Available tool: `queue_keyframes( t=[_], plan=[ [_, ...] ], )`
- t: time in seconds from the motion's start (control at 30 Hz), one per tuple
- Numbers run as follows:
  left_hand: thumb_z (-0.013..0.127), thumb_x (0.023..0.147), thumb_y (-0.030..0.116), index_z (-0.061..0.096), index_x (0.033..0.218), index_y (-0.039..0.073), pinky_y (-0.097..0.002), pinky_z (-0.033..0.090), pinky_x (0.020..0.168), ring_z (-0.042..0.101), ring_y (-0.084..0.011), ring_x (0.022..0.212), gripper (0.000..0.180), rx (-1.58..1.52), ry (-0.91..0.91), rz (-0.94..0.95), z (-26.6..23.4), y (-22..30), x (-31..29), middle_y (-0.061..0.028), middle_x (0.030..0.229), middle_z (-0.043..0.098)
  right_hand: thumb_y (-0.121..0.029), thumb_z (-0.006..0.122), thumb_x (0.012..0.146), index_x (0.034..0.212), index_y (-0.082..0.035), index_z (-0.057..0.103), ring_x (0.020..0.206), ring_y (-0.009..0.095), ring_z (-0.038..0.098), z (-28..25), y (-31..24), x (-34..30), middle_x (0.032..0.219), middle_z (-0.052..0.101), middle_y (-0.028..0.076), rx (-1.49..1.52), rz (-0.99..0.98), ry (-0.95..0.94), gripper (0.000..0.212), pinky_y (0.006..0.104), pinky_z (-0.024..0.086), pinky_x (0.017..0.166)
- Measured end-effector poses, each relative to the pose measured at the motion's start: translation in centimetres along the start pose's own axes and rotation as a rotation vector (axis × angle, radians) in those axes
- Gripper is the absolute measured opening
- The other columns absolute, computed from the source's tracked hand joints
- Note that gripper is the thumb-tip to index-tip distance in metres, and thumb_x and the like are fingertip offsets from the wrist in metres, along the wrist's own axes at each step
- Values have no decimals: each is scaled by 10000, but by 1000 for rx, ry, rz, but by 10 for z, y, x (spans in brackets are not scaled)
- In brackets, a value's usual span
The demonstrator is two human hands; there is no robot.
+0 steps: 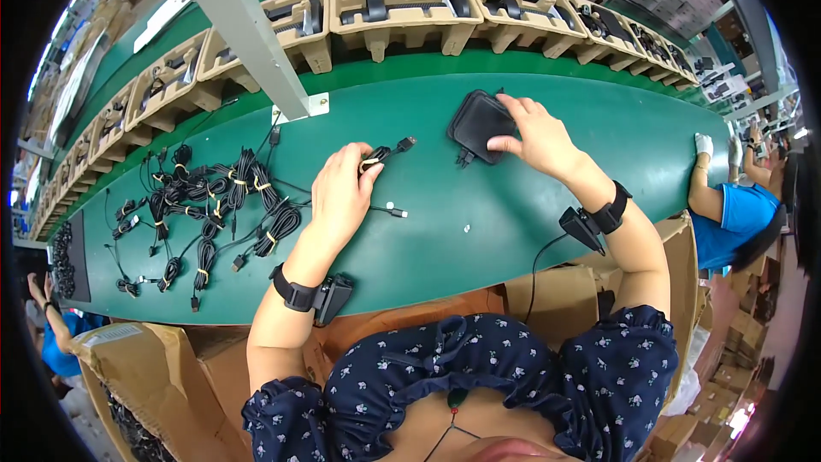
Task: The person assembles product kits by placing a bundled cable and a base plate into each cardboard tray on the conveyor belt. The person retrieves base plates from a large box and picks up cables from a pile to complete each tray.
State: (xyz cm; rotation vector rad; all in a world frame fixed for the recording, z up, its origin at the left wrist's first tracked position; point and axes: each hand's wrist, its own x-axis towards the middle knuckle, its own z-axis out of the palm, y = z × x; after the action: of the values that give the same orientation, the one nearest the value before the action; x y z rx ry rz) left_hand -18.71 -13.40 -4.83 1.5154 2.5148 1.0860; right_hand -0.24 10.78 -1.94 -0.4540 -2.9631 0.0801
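Note:
Over the middle of the green table, my left hand (340, 184) pinches a small coiled black cable (376, 156) with a pale tie. Its dark plug points up and to the right. To the right, my right hand (540, 134) grips the edge of a black rounded-square case (481, 127), thumb at the lower side and fingers at the upper corner. What the case holds cannot be seen. Left of my left hand lies a loose pile of tied black cables (205, 197). A light-coloured plug (398, 213) on a cable end lies just below that hand.
Along the far side runs a row of tan moulded trays (410, 30) with black parts in them. A grey metal post (256, 34) stands on the table. Cardboard boxes (141, 368) are at the near edge. Co-workers in blue (737, 222) are at both sides.

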Motion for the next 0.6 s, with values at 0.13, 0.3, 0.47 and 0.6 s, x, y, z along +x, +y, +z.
queue_keyframes(
  t=[0.13, 0.3, 0.47, 0.6],
  plan=[
    [658, 773, 101, 543, 973, 59, -377, 451, 714, 563, -277, 811, 234, 77, -24, 79, -10, 2, -6, -93, 855, 576, -614, 594, 745, 1306, 23, 378, 888, 368, 620, 12, 2, 3, 993, 600, 212, -65, 442, -248, 876, 440, 512, 752],
    [659, 757, 80, 549, 981, 60, -377, 444, 731, 557, -279, 836, 250, 112, -68, 100, -10, -6, -21, -89, 871, 572, -475, 731, 718, 1373, 7, 297, 763, 247, 622, 35, 3, -1, 850, 624, 113, 244, 465, -138, 922, 354, 507, 697],
    [667, 751, 87, 556, 1045, 70, -379, 411, 756, 523, -263, 889, 315, 129, -121, 102, -10, -12, -30, -78, 926, 538, -394, 755, 740, 1384, 32, 266, 679, 162, 579, 44, 0, 6, 818, 571, 70, 707, 668, -36, 914, 298, 498, 662],
    [676, 743, 88, 558, 1052, 66, -376, 409, 750, 516, -262, 884, 332, 122, -111, 139, -9, -17, -29, -77, 917, 528, -476, 738, 729, 1398, 37, 237, 721, 214, 583, 52, -1, 15, 898, 552, 117, 313, 562, 82, 981, 325, 502, 678]
  ],
)
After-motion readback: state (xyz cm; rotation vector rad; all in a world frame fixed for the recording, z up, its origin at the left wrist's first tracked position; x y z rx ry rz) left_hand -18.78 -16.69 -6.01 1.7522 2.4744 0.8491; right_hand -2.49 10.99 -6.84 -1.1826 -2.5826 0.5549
